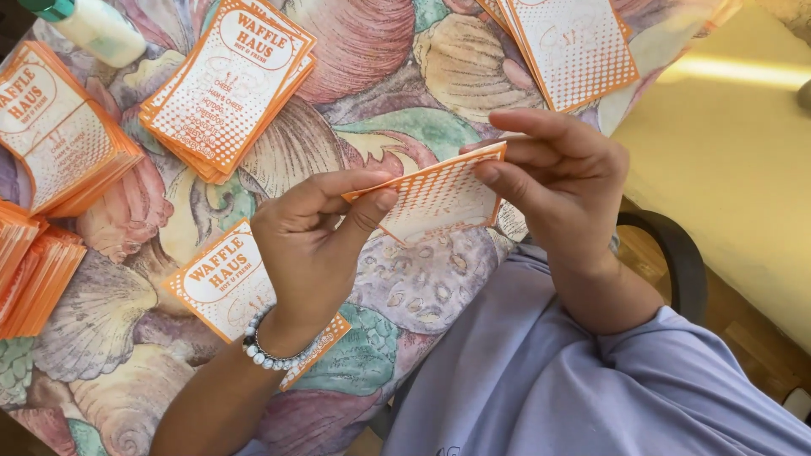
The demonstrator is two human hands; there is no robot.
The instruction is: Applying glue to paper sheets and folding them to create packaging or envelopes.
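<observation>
Orange paper bag [435, 198] pinched between left hand [308, 245], right hand [562, 181].

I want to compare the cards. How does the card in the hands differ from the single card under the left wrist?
The held card is lifted and bent between both hands; the card on the table lies flat. The held card shows its dotted side; the table card shows its printed label side. Both are orange and white.

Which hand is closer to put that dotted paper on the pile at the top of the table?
Probably the right hand. It pinches the right end of the orange dotted paper, and the top stack lies just above it. The left hand holds the other end, farther from that stack.
</observation>
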